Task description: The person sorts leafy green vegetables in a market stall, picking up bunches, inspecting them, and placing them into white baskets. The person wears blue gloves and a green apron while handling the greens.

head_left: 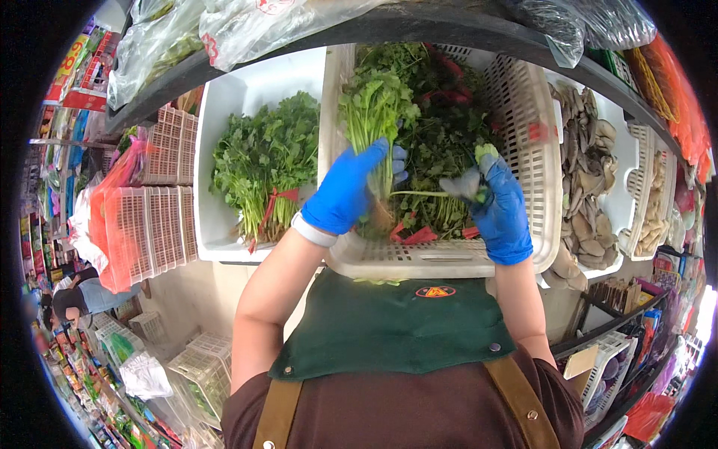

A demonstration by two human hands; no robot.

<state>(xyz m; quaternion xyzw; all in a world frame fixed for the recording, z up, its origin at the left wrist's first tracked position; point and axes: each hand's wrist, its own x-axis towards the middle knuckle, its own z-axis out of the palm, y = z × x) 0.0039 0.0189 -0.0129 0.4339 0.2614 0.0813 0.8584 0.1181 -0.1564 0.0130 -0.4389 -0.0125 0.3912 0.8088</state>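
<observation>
My left hand point(348, 187), in a blue glove, is closed around a bunch of leafy herbs point(374, 112) that looks like cilantro or thin celery. Its leaves point away from me and the pale roots toward me. My right hand point(502, 206), also gloved in blue, grips a loose green stalk point(420, 194) that stretches toward the bunch. Its fingertips are smeared by motion, and a bit of leaf point(485, 152) pokes out above them. Both hands are over a white slotted crate point(449, 253), where darker green bunches point(441, 142) tied with red bands lie.
On the left, a white foam box point(217, 179) holds more herb bunches point(269, 165). Oyster mushrooms point(591, 187) fill another box at the right. A dark shelf edge point(449, 15) with plastic bags crosses the far side. At lower left, a person point(82, 295) is in the aisle.
</observation>
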